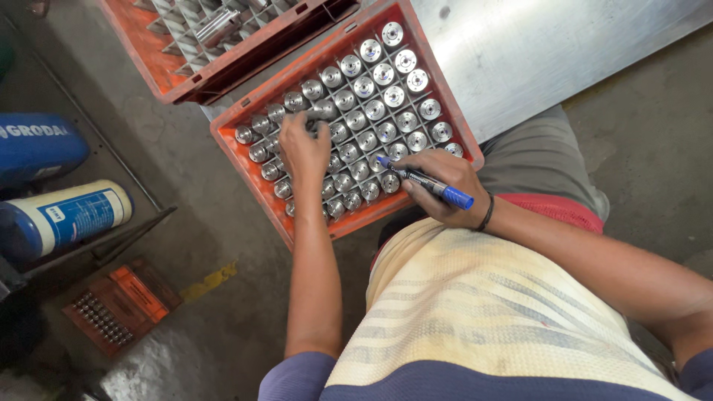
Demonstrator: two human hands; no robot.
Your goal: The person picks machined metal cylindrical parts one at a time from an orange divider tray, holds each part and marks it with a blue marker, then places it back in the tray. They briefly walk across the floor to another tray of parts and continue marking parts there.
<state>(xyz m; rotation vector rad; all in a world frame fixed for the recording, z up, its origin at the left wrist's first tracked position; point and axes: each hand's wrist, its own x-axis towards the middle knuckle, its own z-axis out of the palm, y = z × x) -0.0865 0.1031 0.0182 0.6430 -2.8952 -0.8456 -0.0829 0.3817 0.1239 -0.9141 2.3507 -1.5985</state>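
Observation:
An orange plastic crate (451,111) with a grey divider grid holds several shiny metal cylinders (375,110), one per cell. My left hand (303,145) rests on the cylinders at the crate's left side, fingers curled over one of them. My right hand (444,184) holds a blue marker (427,180) at the crate's near right corner, its tip pointing toward the cylinders there. A dark band circles my right wrist.
A second orange crate (167,70) with grey dividers and a few metal parts sits behind to the left. A metal sheet (535,44) lies at the upper right. Blue and cream canisters (63,215) lie at the left, and a small orange case (122,304) lies on the concrete floor.

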